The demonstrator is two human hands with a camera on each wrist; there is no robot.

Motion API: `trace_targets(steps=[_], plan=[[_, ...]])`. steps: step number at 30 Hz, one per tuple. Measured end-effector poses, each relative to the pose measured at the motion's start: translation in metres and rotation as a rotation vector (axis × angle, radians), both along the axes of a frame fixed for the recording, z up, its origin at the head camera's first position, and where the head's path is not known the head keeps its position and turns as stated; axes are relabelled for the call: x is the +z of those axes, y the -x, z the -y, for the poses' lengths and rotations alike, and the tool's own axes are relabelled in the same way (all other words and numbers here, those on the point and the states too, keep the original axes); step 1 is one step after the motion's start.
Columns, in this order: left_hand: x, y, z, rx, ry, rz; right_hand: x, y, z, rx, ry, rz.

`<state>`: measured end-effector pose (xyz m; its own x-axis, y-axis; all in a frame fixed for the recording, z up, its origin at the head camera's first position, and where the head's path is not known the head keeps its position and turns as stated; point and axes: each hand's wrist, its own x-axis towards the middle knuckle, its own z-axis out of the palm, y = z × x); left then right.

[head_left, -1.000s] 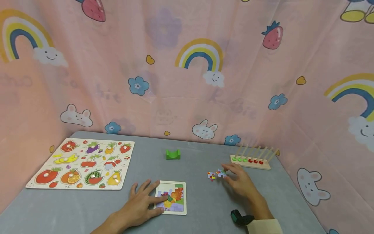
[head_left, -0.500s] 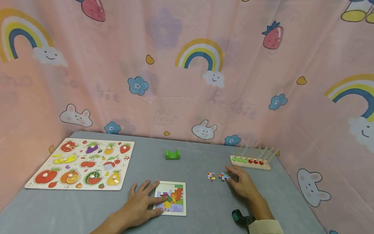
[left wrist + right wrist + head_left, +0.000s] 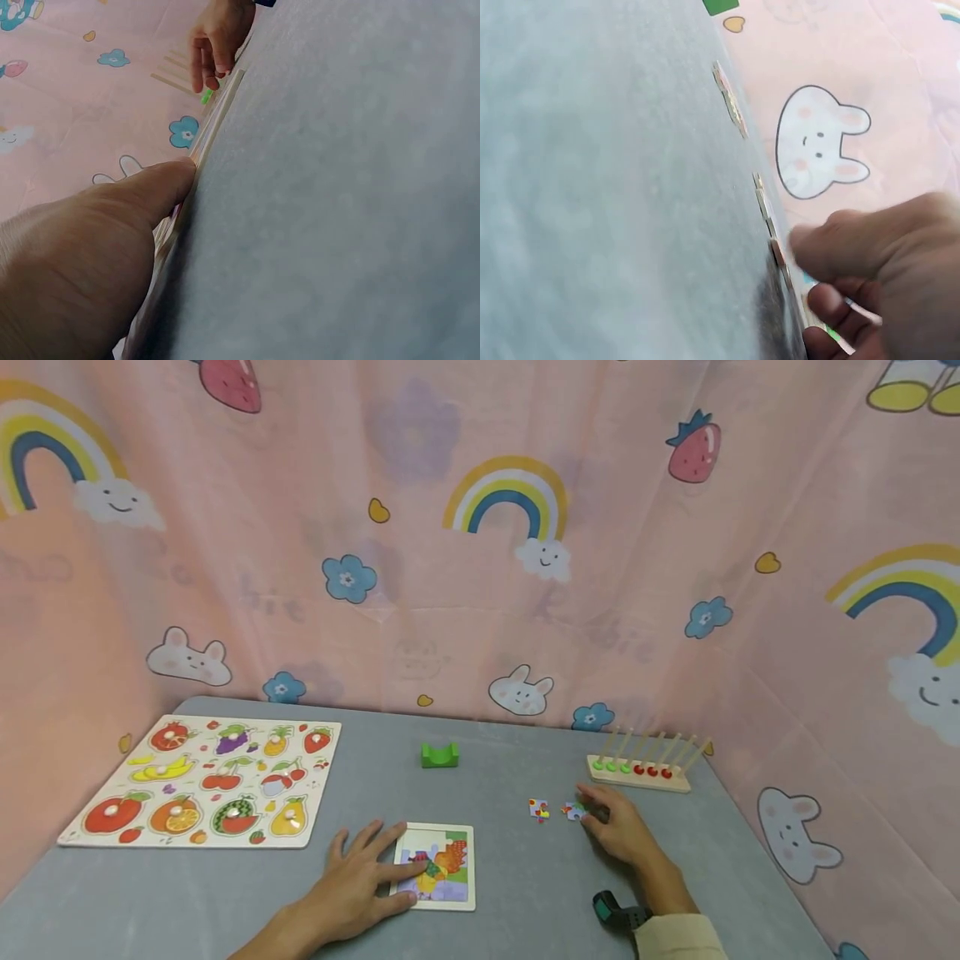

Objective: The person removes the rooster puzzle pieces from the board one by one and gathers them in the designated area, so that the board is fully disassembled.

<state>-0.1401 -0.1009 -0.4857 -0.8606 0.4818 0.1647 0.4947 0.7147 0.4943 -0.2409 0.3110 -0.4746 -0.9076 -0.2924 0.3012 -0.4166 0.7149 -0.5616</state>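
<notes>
The person's left hand [image 3: 360,885] lies spread across the left side of the small puzzle board [image 3: 471,870], one finger stretched over the fitted picture and the thumb near the lower left corner. That flat, spread grip is released rather than clasping anything; it seems meant to steady the board, since the left wrist view shows it lying thin and low on the table [image 3: 510,877], where a light push could make it slide. The board sits directly in front of the person, probably because that is the easiest place to see and reach it, and a pale stretch along its upper part looks unfilled. Off to its right lie two loose puzzle pieces, a left piece [image 3: 538,810] and a right piece [image 3: 573,811], well apart from the board, perhaps so both can be seen. The right hand [image 3: 622,835] is at the right piece, thumb and forefinger parted and nothing plainly pinched, so its grip looks loose; whether a fingertip touches the piece cannot be told. The fruit board [image 3: 117,783], green block [image 3: 439,756] and bead rack [image 3: 637,781] stand farther out, presumably leaving room between the hands.
</notes>
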Motion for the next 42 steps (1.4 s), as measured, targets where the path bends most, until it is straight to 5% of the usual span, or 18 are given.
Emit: trace_targets(steps=[11, 24, 34, 42], plan=[[-0.001, 0.0, 0.001, 0.007, -0.006, -0.01, 0.045, -0.017, 0.007, 0.01, 0.074, 0.005], [-0.001, 0.003, 0.0, 0.0, 0.0, -0.004, 0.079, -0.039, 0.034, 0.022, 0.104, -0.018], [-0.003, 0.002, 0.001, -0.001, -0.013, 0.005, 0.094, -0.052, 0.06, 0.078, 0.145, -0.05], [-0.003, 0.001, 0.002, 0.003, -0.012, -0.007, 0.091, -0.057, 0.085, 0.121, 0.181, -0.071]])
